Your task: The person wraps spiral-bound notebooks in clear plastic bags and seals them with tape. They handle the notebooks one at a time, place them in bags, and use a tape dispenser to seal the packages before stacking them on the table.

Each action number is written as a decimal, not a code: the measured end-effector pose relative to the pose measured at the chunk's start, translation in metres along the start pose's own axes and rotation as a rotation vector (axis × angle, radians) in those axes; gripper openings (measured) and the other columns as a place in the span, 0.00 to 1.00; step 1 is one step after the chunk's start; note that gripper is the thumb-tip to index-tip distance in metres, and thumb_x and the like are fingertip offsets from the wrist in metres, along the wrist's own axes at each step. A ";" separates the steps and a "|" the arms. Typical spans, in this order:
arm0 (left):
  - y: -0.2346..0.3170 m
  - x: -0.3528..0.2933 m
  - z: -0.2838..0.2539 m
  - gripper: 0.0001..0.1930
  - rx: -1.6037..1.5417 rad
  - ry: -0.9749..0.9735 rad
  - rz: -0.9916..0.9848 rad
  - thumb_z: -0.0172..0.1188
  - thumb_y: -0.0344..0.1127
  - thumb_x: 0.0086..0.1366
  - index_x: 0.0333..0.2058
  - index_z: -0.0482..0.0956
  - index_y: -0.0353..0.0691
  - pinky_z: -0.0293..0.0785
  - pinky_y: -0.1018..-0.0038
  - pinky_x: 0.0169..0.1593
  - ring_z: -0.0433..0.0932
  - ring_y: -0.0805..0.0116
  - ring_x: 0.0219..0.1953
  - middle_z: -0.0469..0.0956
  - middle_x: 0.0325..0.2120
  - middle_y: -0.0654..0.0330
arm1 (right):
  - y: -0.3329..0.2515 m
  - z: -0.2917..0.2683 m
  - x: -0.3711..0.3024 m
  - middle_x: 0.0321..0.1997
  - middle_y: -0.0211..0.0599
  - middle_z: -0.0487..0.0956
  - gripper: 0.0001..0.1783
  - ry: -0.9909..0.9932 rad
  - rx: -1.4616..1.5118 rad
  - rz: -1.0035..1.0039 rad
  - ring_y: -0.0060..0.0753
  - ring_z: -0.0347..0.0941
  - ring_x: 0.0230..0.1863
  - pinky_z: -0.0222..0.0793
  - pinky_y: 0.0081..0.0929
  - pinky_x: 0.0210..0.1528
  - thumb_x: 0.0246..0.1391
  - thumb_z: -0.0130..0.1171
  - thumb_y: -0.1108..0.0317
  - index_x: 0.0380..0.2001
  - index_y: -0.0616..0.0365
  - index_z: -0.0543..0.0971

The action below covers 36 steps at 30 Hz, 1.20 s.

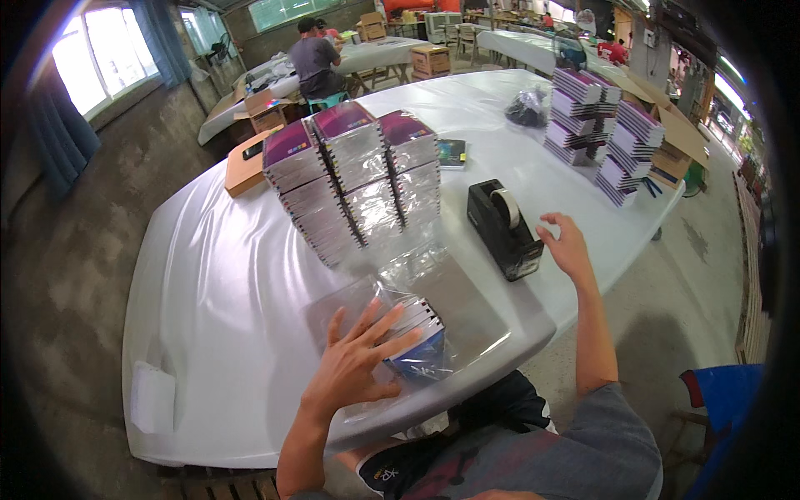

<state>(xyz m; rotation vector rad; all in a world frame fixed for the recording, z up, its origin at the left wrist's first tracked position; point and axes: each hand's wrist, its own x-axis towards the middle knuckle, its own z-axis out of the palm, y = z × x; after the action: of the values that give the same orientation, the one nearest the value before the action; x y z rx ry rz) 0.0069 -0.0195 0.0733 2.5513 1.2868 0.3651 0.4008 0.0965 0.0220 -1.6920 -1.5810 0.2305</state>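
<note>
My left hand (352, 360) lies with fingers spread over a clear plastic bag (337, 300) near the table's front edge. Inside the bag is a small pack of spiral-bound notebooks (421, 354) with a blue side. My right hand (568, 248) is raised at the front right end of a black tape dispenser (490, 218). Its fingers are slightly bent and apart, and I see nothing held in them. Behind the bag stand tall stacks of plastic-wrapped notebooks (354, 179) with purple covers.
The table (225, 333) has a shiny white cover. More notebooks (633, 142) are stacked at the far right, beside an open cardboard box (673, 150). A dark bundle in plastic (527, 108) lies at the back. A cardboard box (242, 171) stands left. Another person (315, 62) sits beyond.
</note>
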 end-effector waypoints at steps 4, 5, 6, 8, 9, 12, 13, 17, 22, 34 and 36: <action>-0.002 0.000 0.002 0.43 0.030 -0.017 -0.030 0.70 0.40 0.31 0.54 0.71 0.74 0.21 0.47 0.66 0.45 0.57 0.69 0.60 0.63 0.68 | 0.021 0.015 0.003 0.38 0.38 0.78 0.24 -0.328 0.355 0.341 0.33 0.71 0.44 0.63 0.33 0.48 0.52 0.59 0.48 0.40 0.60 0.78; -0.002 -0.001 0.002 0.43 0.031 -0.015 -0.033 0.70 0.40 0.31 0.53 0.71 0.74 0.20 0.46 0.65 0.44 0.56 0.69 0.60 0.63 0.68 | -0.004 0.010 0.001 0.33 0.34 0.76 0.23 -0.382 0.382 0.426 0.33 0.71 0.41 0.62 0.31 0.49 0.52 0.59 0.47 0.35 0.59 0.79; -0.001 -0.001 0.001 0.43 0.031 -0.013 -0.037 0.70 0.40 0.31 0.53 0.71 0.74 0.20 0.46 0.65 0.44 0.56 0.69 0.60 0.63 0.69 | -0.003 0.012 0.003 0.32 0.33 0.76 0.22 -0.419 0.397 0.447 0.32 0.70 0.41 0.62 0.32 0.49 0.52 0.59 0.48 0.34 0.58 0.78; -0.001 -0.001 0.001 0.43 0.034 -0.004 -0.028 0.71 0.40 0.30 0.53 0.72 0.74 0.19 0.45 0.65 0.43 0.55 0.69 0.61 0.63 0.69 | 0.001 0.015 0.006 0.32 0.30 0.75 0.18 -0.487 0.421 0.486 0.30 0.69 0.42 0.62 0.34 0.47 0.53 0.59 0.50 0.32 0.56 0.78; -0.002 0.000 0.002 0.43 0.038 0.000 -0.020 0.71 0.40 0.30 0.53 0.72 0.74 0.19 0.45 0.65 0.43 0.55 0.69 0.61 0.63 0.69 | 0.006 0.015 0.006 0.33 0.30 0.74 0.17 -0.466 0.544 0.502 0.30 0.68 0.43 0.63 0.35 0.46 0.53 0.59 0.51 0.31 0.55 0.78; -0.003 -0.001 0.000 0.43 0.080 -0.023 -0.017 0.72 0.44 0.33 0.54 0.69 0.76 0.21 0.44 0.64 0.44 0.56 0.69 0.60 0.63 0.69 | 0.015 0.017 -0.004 0.39 0.30 0.72 0.12 -0.397 0.914 0.543 0.30 0.64 0.47 0.65 0.41 0.43 0.52 0.60 0.55 0.31 0.52 0.79; -0.003 -0.002 0.000 0.43 0.099 -0.039 -0.020 0.72 0.45 0.34 0.55 0.68 0.77 0.21 0.43 0.63 0.44 0.56 0.69 0.59 0.63 0.69 | 0.011 0.014 -0.012 0.43 0.31 0.72 0.11 -0.358 1.040 0.561 0.31 0.63 0.50 0.65 0.45 0.44 0.52 0.61 0.57 0.31 0.51 0.79; -0.004 -0.001 0.004 0.43 0.032 -0.003 -0.031 0.72 0.39 0.30 0.53 0.72 0.74 0.18 0.43 0.64 0.42 0.54 0.69 0.61 0.62 0.70 | 0.019 0.017 -0.027 0.57 0.35 0.66 0.08 -0.298 1.112 0.429 0.36 0.58 0.59 0.62 0.56 0.47 0.50 0.63 0.60 0.28 0.50 0.81; 0.002 -0.002 -0.001 0.43 0.068 -0.005 -0.040 0.72 0.39 0.30 0.52 0.72 0.75 0.16 0.43 0.63 0.39 0.52 0.69 0.61 0.62 0.70 | 0.038 0.024 -0.040 0.54 0.37 0.65 0.07 -0.068 0.077 0.040 0.32 0.57 0.54 0.66 0.44 0.40 0.47 0.64 0.64 0.24 0.55 0.83; 0.000 0.000 -0.006 0.51 0.186 -0.102 0.014 0.76 0.45 0.31 0.57 0.61 0.84 0.17 0.40 0.62 0.29 0.49 0.69 0.55 0.65 0.71 | -0.177 0.023 -0.034 0.22 0.39 0.80 0.48 -1.015 0.420 -0.433 0.25 0.76 0.23 0.68 0.22 0.28 0.47 0.62 0.70 0.67 0.55 0.46; 0.000 0.001 -0.008 0.52 0.196 -0.122 0.015 0.76 0.46 0.31 0.58 0.59 0.85 0.18 0.38 0.62 0.28 0.50 0.69 0.54 0.65 0.71 | -0.196 0.040 -0.029 0.24 0.43 0.80 0.51 -1.082 0.328 -0.493 0.35 0.78 0.25 0.70 0.26 0.31 0.45 0.66 0.63 0.67 0.56 0.47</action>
<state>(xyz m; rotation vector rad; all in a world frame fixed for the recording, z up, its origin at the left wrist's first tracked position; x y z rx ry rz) 0.0048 -0.0172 0.0808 2.6972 1.3174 0.0868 0.2208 0.0687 0.1107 -0.8522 -2.4703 1.2121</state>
